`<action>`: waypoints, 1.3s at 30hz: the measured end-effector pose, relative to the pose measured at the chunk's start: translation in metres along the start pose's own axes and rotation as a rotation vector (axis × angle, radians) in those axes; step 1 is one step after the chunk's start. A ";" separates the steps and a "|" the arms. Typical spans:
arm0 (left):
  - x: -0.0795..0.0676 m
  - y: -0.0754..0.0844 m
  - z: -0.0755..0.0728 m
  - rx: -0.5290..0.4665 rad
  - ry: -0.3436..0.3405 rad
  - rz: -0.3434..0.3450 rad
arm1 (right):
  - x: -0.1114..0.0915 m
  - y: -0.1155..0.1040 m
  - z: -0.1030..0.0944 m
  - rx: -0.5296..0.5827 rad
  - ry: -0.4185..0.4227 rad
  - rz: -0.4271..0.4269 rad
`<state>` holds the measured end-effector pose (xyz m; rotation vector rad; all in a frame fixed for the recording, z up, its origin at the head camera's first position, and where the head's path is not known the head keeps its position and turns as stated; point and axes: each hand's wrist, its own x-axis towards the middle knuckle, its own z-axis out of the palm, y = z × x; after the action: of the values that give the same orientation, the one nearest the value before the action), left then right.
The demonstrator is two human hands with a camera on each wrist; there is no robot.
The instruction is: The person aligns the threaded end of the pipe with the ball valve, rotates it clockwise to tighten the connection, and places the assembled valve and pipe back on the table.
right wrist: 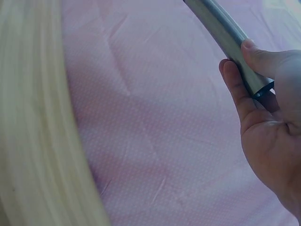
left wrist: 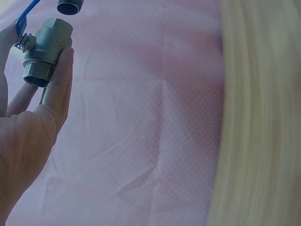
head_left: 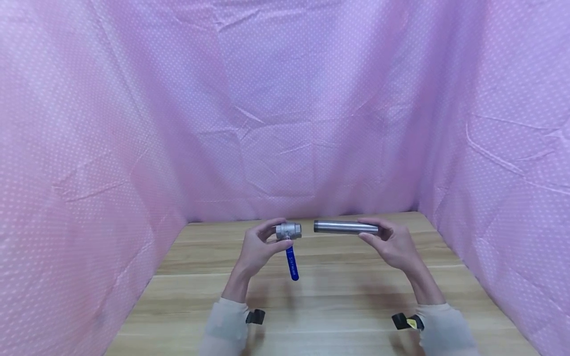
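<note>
A silver ball valve point(head_left: 289, 230) with a blue lever handle point(head_left: 291, 264) is pinched between the thumb and fingers of my left hand point(head_left: 259, 248). Its handle points down toward me in the head view. My right hand point(head_left: 394, 245) holds a smooth metal pipe point(head_left: 343, 227) near its right end, the pipe lying roughly level. The pipe's darker, threaded left end faces the valve's right opening, with a small gap between them. In the left wrist view the valve body point(left wrist: 47, 49) shows a hollow hexagonal end, and the pipe's threaded tip point(left wrist: 69, 6) appears just beyond it.
Both hands are above a light wood-grain table point(head_left: 311, 296). Pink dotted cloth point(head_left: 285, 109) hangs behind the table and along both sides. A black strap piece point(head_left: 255, 317) sits at the left wrist, and another black wrist mount point(head_left: 405, 321) at the right.
</note>
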<state>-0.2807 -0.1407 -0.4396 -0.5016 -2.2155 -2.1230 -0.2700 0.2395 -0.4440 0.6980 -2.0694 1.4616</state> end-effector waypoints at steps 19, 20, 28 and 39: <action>-0.020 0.030 0.006 -0.061 0.001 0.128 | 0.005 -0.032 0.002 0.188 -0.022 -0.236; -0.021 0.031 0.006 -0.062 0.004 0.135 | 0.005 -0.033 0.003 0.196 -0.020 -0.252; -0.026 0.037 0.006 -0.033 0.011 0.170 | 0.007 -0.037 0.007 0.266 -0.024 -0.305; -0.023 0.038 0.009 -0.042 -0.008 0.221 | 0.009 -0.039 0.009 0.322 -0.041 -0.313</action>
<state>-0.2473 -0.1363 -0.4089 -0.7221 -2.0155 -2.0599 -0.2514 0.2183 -0.4137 1.1296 -1.6710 1.6168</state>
